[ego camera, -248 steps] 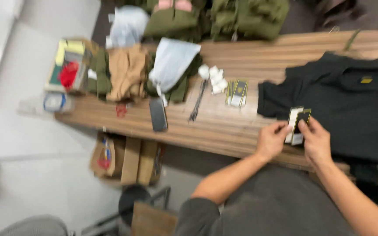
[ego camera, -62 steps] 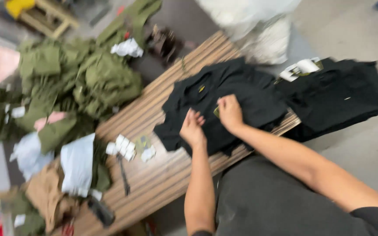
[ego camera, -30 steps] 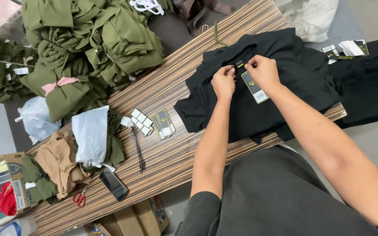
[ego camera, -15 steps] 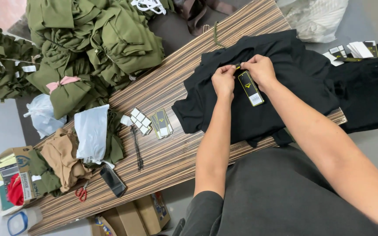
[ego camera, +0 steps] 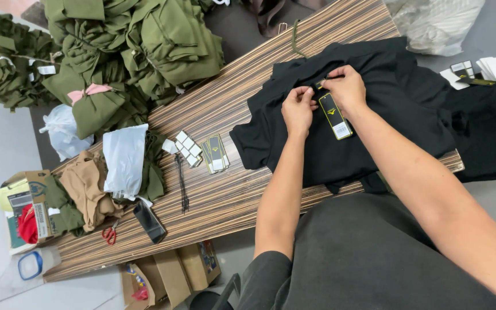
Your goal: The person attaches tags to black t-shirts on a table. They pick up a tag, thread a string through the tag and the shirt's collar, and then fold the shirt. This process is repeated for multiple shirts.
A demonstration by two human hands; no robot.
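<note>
Head view, looking down on a striped wooden desk [ego camera: 242, 195]; black shirt [ego camera: 374, 115] spread flat on its right part, near the far edge; left hand [ego camera: 298, 109] resting on the shirt, grip pinched together on the dark cloth just beside the tag's top; right hand [ego camera: 347, 86] on the collar area, grip clamped on the upper end of a black hang tag [ego camera: 334, 115] with a yellow mark, lying flat on the shirt between both hands. Left of the shirt, on bare wood: small stack of like tags [ego camera: 215, 152]; white tags [ego camera: 183, 148] fanned just beside; bundle of thin black ties [ego camera: 182, 182]; dark phone [ego camera: 149, 222] near the front edge; red-handled scissors [ego camera: 109, 234]. Far left: heap of olive garments [ego camera: 133, 46]; tan cloth [ego camera: 87, 186]; white plastic bag [ego camera: 123, 161]. Right of the desk: further tags [ego camera: 483, 70] on another black garment [ego camera: 489, 132].
</note>
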